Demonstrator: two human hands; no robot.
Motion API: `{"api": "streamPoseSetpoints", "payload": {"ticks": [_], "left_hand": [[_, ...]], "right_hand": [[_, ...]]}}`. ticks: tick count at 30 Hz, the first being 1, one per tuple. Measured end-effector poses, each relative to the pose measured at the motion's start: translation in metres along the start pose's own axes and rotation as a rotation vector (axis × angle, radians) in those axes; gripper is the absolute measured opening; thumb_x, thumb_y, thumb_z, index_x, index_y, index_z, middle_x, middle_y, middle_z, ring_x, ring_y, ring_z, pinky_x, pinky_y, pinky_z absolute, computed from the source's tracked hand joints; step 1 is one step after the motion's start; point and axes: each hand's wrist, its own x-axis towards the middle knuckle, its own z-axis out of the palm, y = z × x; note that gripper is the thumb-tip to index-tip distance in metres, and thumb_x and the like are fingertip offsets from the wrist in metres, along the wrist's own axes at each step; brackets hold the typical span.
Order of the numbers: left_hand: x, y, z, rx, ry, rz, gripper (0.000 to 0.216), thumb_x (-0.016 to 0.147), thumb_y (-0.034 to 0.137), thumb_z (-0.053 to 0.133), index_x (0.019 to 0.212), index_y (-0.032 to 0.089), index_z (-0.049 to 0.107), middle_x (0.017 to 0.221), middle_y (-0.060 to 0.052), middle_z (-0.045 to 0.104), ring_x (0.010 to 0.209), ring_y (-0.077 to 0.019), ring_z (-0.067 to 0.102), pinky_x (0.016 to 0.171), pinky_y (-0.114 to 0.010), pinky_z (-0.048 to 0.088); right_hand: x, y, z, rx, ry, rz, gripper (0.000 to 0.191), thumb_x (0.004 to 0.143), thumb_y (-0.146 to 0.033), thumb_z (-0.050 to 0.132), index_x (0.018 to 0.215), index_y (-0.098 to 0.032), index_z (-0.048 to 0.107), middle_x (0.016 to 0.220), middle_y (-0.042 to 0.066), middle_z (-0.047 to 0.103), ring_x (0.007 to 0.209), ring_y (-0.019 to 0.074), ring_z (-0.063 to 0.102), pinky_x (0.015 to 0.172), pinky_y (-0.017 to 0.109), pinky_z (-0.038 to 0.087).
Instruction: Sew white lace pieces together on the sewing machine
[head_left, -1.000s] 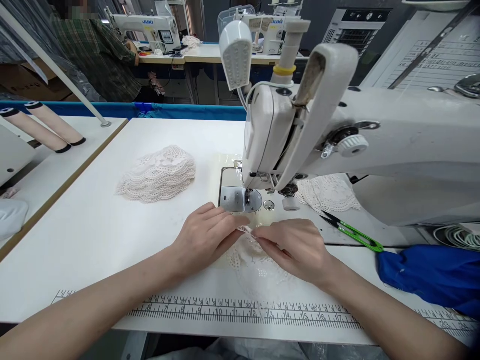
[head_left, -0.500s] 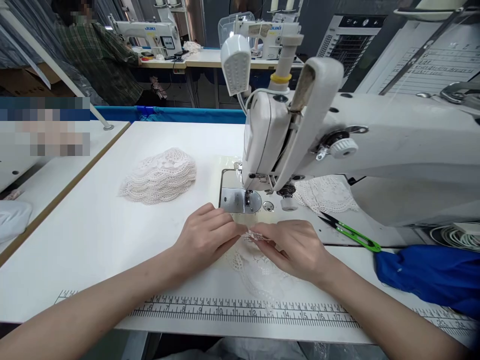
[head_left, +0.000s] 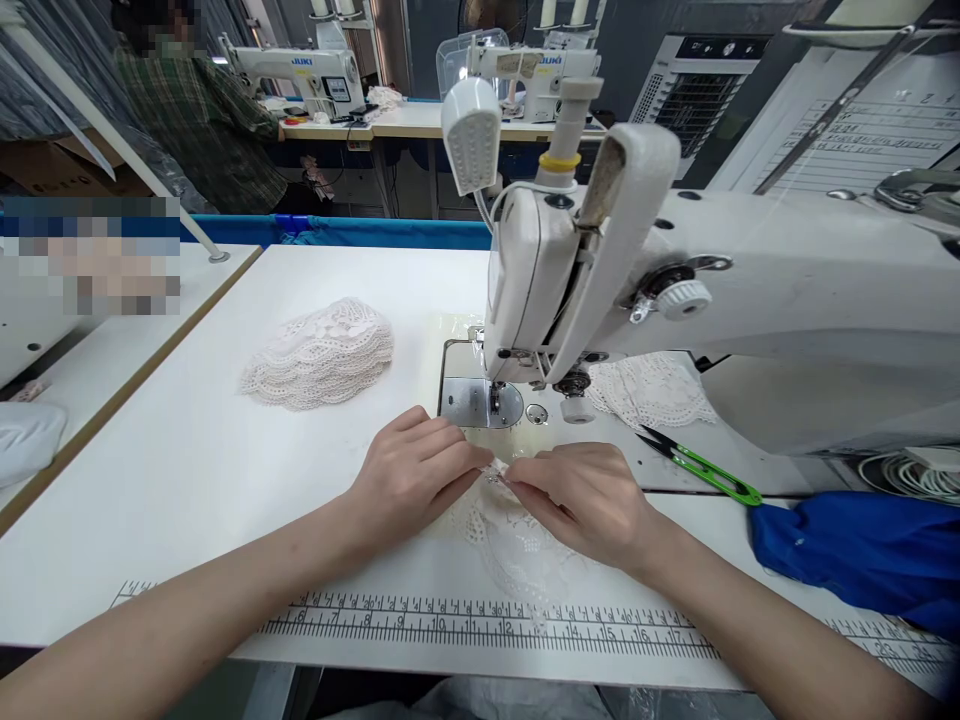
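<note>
A piece of white lace [head_left: 517, 545] lies flat on the white table in front of the sewing machine [head_left: 675, 290]. My left hand [head_left: 412, 475] and my right hand [head_left: 581, 495] meet over its far edge, fingers closed in a pinch on the lace. The pinched edge sits just short of the metal needle plate [head_left: 476, 402] and the presser foot [head_left: 495, 398].
A stack of lace pieces [head_left: 319, 352] lies to the left, more lace [head_left: 649, 390] under the machine arm. Green thread snips [head_left: 701, 465] and blue cloth [head_left: 862, 560] lie to the right. A printed ruler [head_left: 480, 625] runs along the front edge. Another person [head_left: 199, 110] sits at a far machine.
My fingers have shifted slightly on the lace edge, gathering it between both hands. The view has tilted a little; the hands stay in the same place.
</note>
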Motion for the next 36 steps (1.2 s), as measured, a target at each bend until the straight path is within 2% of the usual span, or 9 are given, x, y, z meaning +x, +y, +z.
{"api": "streamPoseSetpoints", "payload": {"ticks": [5,8,13,16,24,36], "left_hand": [[0.0012,0.0006,-0.0001,0.067,0.026,0.088,0.010,0.089,0.012,0.059,0.097,0.017,0.060,0.063,0.005,0.062,0.056,-0.0089,0.053,0.056,-0.026,0.031],[0.0019,0.0012,-0.0007,0.091,0.061,0.130,0.007,0.088,0.012,0.060,0.094,0.017,0.061,0.062,0.005,0.062,0.055,-0.0087,0.052,0.054,-0.027,0.029],[0.0022,0.0017,-0.0013,0.071,0.085,0.106,0.006,0.088,0.013,0.061,0.090,0.018,0.061,0.062,0.006,0.064,0.054,-0.0073,0.054,0.054,-0.027,0.029],[0.0020,0.0021,-0.0019,0.068,0.097,0.095,0.006,0.087,0.013,0.062,0.091,0.018,0.061,0.063,0.006,0.064,0.054,-0.0071,0.054,0.055,-0.027,0.028],[0.0029,0.0031,-0.0034,0.062,0.108,0.074,0.007,0.086,0.013,0.063,0.089,0.018,0.059,0.062,0.006,0.065,0.052,-0.0077,0.055,0.055,-0.027,0.028],[0.0026,0.0041,-0.0032,0.046,0.121,0.075,0.010,0.084,0.010,0.063,0.089,0.018,0.059,0.060,0.007,0.064,0.052,-0.0074,0.054,0.055,-0.027,0.028]], "right_hand": [[-0.0004,-0.0005,0.0001,0.049,-0.001,0.047,0.010,0.089,-0.010,0.055,0.088,-0.019,0.055,0.054,-0.009,0.055,0.044,0.0056,0.044,0.044,0.021,0.034],[-0.0025,0.0001,0.0012,0.076,-0.003,0.072,0.011,0.087,-0.009,0.058,0.090,-0.019,0.055,0.053,-0.009,0.054,0.043,0.0056,0.044,0.043,0.020,0.035],[-0.0044,0.0015,0.0029,0.125,-0.037,0.130,0.019,0.090,-0.012,0.055,0.108,-0.018,0.056,0.062,-0.007,0.065,0.042,0.0046,0.048,0.045,0.019,0.038],[-0.0028,0.0014,0.0025,0.132,-0.014,0.123,0.015,0.090,-0.013,0.057,0.104,-0.018,0.058,0.062,-0.007,0.065,0.043,0.0047,0.050,0.045,0.018,0.039],[0.0005,-0.0008,0.0003,0.103,0.024,0.068,0.011,0.087,-0.009,0.057,0.092,-0.018,0.057,0.054,-0.009,0.055,0.042,0.0053,0.044,0.042,0.020,0.034],[-0.0022,0.0000,0.0030,0.118,0.040,0.057,0.013,0.087,-0.008,0.057,0.093,-0.020,0.057,0.057,-0.009,0.058,0.045,0.0053,0.048,0.043,0.020,0.036]]}}
